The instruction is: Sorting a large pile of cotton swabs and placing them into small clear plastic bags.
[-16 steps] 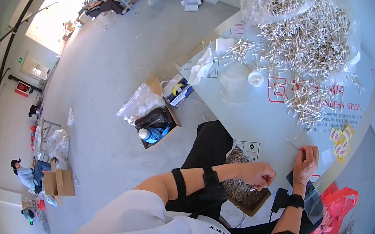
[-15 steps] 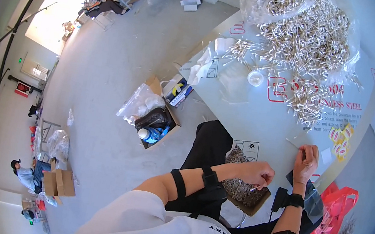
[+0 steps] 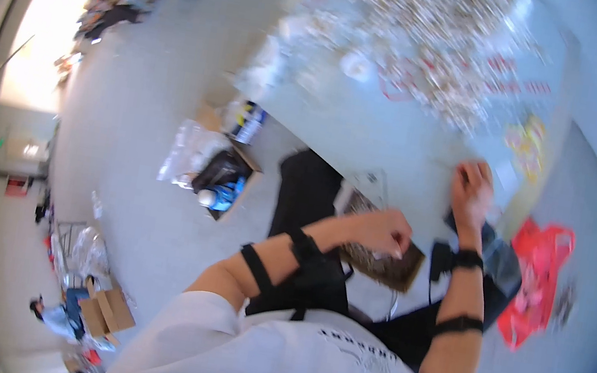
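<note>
The picture is blurred by motion. My left hand point(image 3: 383, 231) hangs with curled fingers over a brown tray point(image 3: 387, 269) of small bits that rests on my lap. My right hand point(image 3: 472, 189) lies on the near edge of the pale table point(image 3: 370, 131), next to a small clear packet. What either hand holds is too blurred to tell. A big heap of small silvery parts point(image 3: 433, 28) covers the far side of the table, beyond both hands. Black straps wrap both of my forearms.
An open cardboard box point(image 3: 226, 175) with bottles and a clear plastic bag point(image 3: 191, 150) stand on the floor to my left. A red bag point(image 3: 537, 279) lies on the floor to my right. Other people point(image 3: 108, 8) sit far off by the bright window.
The whole view has slid up and left and turned blurry. Both hands keep their places, left over the brown tray and right at the table edge.
</note>
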`<move>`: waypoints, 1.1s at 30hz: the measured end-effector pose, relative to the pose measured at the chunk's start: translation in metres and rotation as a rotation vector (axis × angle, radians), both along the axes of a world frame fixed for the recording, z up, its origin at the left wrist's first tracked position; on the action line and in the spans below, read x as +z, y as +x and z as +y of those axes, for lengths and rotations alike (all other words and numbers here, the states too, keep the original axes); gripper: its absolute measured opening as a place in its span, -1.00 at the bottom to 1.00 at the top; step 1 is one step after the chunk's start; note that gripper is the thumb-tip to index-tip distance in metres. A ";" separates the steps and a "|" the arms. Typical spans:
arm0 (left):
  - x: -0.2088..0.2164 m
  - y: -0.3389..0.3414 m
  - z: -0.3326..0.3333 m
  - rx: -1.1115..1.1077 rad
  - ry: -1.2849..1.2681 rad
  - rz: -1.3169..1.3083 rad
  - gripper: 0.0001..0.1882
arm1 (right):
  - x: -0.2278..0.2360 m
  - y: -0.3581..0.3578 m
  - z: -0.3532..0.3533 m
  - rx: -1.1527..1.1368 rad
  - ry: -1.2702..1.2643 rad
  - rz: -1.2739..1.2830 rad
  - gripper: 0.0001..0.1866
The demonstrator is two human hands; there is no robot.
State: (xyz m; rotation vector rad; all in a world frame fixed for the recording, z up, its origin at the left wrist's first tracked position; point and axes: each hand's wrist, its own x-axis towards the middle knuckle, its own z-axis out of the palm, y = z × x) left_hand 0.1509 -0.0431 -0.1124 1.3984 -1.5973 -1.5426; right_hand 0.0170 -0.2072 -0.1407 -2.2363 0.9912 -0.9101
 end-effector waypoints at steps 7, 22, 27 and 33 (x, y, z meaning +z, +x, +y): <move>0.008 0.004 -0.001 0.264 0.350 0.165 -0.97 | -0.004 0.005 -0.005 -0.018 0.005 -0.043 -0.95; 0.009 0.031 -0.063 0.506 -0.118 -0.196 -0.84 | 0.000 0.000 -0.003 -0.014 0.048 -0.040 -0.94; -0.010 0.023 -0.132 0.678 -0.552 -0.739 -0.82 | 0.002 0.003 -0.002 -0.005 0.059 -0.055 -0.94; -0.015 0.011 -0.118 0.479 -0.607 -0.833 -0.89 | 0.003 -0.002 -0.005 -0.013 0.070 -0.030 -0.91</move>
